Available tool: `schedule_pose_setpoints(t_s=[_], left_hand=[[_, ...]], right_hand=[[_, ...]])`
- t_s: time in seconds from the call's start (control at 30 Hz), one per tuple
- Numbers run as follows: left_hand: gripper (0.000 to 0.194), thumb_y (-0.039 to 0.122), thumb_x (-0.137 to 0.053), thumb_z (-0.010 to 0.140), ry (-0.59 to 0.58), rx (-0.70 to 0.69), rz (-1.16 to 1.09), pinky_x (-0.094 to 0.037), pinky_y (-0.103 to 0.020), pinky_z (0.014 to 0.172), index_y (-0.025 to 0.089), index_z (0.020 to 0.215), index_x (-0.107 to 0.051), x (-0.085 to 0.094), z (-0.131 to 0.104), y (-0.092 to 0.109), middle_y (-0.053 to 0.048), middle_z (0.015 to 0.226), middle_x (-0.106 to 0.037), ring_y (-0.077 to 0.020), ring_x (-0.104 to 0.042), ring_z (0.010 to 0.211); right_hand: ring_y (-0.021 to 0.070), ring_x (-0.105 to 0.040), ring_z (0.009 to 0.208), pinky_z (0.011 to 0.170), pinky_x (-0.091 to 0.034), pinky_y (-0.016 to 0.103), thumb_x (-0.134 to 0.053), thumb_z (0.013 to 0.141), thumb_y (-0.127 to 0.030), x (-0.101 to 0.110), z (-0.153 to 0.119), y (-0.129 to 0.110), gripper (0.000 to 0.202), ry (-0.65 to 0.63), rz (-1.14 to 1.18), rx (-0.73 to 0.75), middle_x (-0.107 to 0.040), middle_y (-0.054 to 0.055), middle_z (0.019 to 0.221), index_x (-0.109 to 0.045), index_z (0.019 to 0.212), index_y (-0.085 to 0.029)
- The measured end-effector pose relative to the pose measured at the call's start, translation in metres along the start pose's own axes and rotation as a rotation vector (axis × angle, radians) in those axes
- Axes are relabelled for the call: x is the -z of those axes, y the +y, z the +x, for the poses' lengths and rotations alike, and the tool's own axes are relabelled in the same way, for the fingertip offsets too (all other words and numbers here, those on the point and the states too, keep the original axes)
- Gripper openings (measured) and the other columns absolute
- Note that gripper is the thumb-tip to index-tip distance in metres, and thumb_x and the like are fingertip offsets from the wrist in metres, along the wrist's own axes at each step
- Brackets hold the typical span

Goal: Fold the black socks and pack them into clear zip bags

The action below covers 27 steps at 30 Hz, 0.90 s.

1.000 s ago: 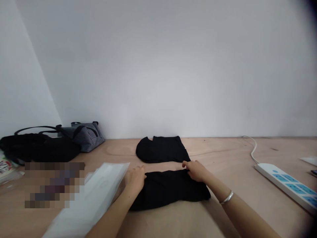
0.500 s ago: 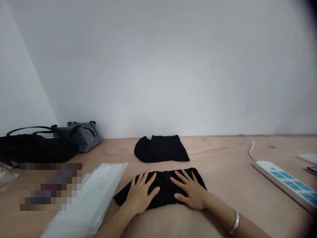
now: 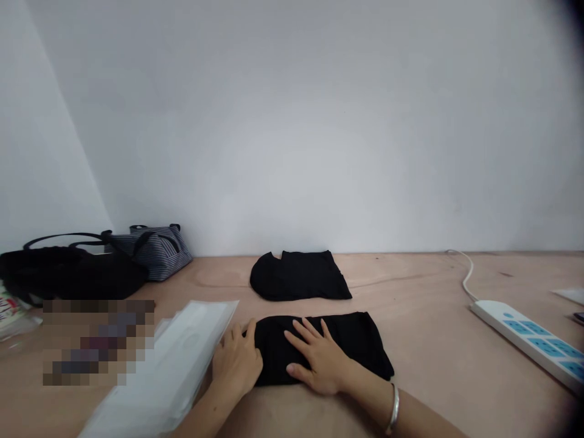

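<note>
A flat piece of black cloth [image 3: 365,344] lies lengthwise on the table in front of me. My right hand [image 3: 319,362] rests palm down across its middle, fingers spread. At the cloth's left end my left hand [image 3: 237,359] has its fingers bent and close together, the thumb pressed near the edge; that end is partly hidden under it. Further back lies a second black cloth piece [image 3: 301,277], rounded at the left with a small notch in its upper edge, touched by neither hand.
White translucent plastic sleeves [image 3: 168,365] lie left of my left hand. A black bag [image 3: 73,274] and a striped bag [image 3: 166,255] sit at the back left. At the right is a white power strip [image 3: 531,337] with a cable running to the wall [image 3: 319,152].
My left hand has slid left to the cloth's end, and its fingers have drawn in. My right hand has moved left to the cloth's middle. The cloth's left end now looks rounded, not pointed.
</note>
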<state>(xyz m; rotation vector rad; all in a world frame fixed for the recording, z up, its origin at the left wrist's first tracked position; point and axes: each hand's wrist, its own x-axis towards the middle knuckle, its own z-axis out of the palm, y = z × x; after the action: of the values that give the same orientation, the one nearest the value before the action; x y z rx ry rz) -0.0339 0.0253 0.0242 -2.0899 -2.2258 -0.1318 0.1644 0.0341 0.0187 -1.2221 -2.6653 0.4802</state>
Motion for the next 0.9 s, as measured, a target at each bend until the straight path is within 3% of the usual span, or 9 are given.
schedule_pose_setpoints(t_s=[0.1,0.27,0.4,0.47,0.57,0.63,0.73,0.8,0.9], left_hand=[[0.05,0.02,-0.041,0.073,-0.015,0.021,-0.077,-0.037,-0.045,0.08,0.01,0.122,-0.041,0.0,0.002,-0.002,-0.019,0.107,-0.056,-0.0335,-0.051,0.102],[0.027,0.022,-0.045,0.071,-0.045,-0.005,-0.215,-0.044,-0.043,0.071,0.013,0.095,-0.054,0.002,0.003,-0.009,-0.012,0.084,-0.064,-0.0308,-0.06,0.082],[0.029,0.013,-0.039,0.075,0.047,-0.056,-0.372,-0.045,-0.034,0.078,0.018,0.103,-0.045,0.003,0.01,-0.011,-0.006,0.098,-0.062,-0.0208,-0.059,0.091],[0.029,0.016,-0.037,0.08,0.156,-0.045,-0.588,-0.047,-0.031,0.077,0.018,0.11,-0.039,0.001,0.013,-0.009,-0.006,0.099,-0.061,-0.0176,-0.06,0.09],[0.037,0.025,-0.047,0.081,0.315,0.028,-1.12,-0.051,-0.03,0.074,0.017,0.115,-0.033,-0.007,0.016,-0.002,-0.008,0.102,-0.06,-0.0167,-0.062,0.088],[0.037,0.021,-0.051,0.079,0.303,0.052,-1.297,-0.051,-0.028,0.076,0.017,0.113,-0.039,-0.013,0.016,0.003,-0.01,0.106,-0.061,-0.0167,-0.062,0.092],[0.02,0.016,-0.053,0.075,0.232,0.0,-1.257,-0.05,-0.031,0.081,0.016,0.096,-0.056,-0.019,0.014,0.008,-0.008,0.102,-0.065,-0.0191,-0.06,0.096],[0.015,0.022,-0.054,0.074,0.244,-0.035,-1.207,-0.045,-0.034,0.089,0.017,0.087,-0.062,-0.019,0.012,0.007,-0.007,0.106,-0.064,-0.0213,-0.057,0.102],[0.025,0.031,-0.052,0.078,0.315,-0.099,-1.059,-0.037,-0.037,0.097,0.019,0.096,-0.063,-0.018,0.008,0.006,-0.005,0.113,-0.059,-0.0217,-0.051,0.108]], right_hand=[[0.0297,-0.001,0.131,0.097,0.005,0.06,-0.027,0.082,-0.062,-0.003,0.0,0.007,0.065,-0.081,0.015,-0.029,-0.008,0.005,0.145,-0.014,0.137,-0.031],[0.0297,-0.003,0.131,0.096,0.007,0.061,-0.031,0.08,-0.063,0.003,-0.013,0.021,0.066,-0.074,0.02,-0.074,-0.009,0.005,0.145,-0.016,0.136,-0.032],[0.0301,-0.003,0.13,0.095,0.006,0.063,-0.034,0.078,-0.065,0.004,-0.014,0.022,0.069,-0.069,0.015,-0.091,-0.01,0.006,0.144,-0.019,0.136,-0.031],[0.0308,-0.004,0.13,0.094,0.006,0.064,-0.032,0.078,-0.065,0.002,-0.009,0.019,0.068,-0.061,0.011,-0.097,-0.011,0.006,0.144,-0.019,0.136,-0.031],[0.0321,-0.003,0.13,0.093,0.006,0.065,-0.03,0.078,-0.066,-0.004,0.005,0.01,0.069,-0.052,0.004,-0.09,-0.011,0.006,0.144,-0.019,0.136,-0.032],[0.0326,-0.002,0.13,0.092,0.006,0.066,-0.03,0.079,-0.065,-0.009,0.016,0.002,0.068,-0.049,-0.008,-0.076,-0.01,0.006,0.144,-0.018,0.136,-0.031],[0.0335,-0.001,0.13,0.091,0.007,0.067,-0.033,0.08,-0.059,-0.017,0.031,-0.008,0.066,-0.045,-0.017,-0.059,-0.009,0.006,0.145,-0.017,0.137,-0.03],[0.034,-0.003,0.13,0.092,0.005,0.066,-0.039,0.079,-0.056,-0.019,0.036,-0.012,0.068,-0.031,0.02,-0.05,-0.012,0.008,0.144,-0.017,0.137,-0.027],[0.0285,-0.023,0.126,0.1,-0.014,0.052,-0.047,0.078,-0.042,-0.013,0.031,-0.007,0.062,0.119,0.128,-0.029,-0.029,0.011,0.138,-0.028,0.133,-0.02]])
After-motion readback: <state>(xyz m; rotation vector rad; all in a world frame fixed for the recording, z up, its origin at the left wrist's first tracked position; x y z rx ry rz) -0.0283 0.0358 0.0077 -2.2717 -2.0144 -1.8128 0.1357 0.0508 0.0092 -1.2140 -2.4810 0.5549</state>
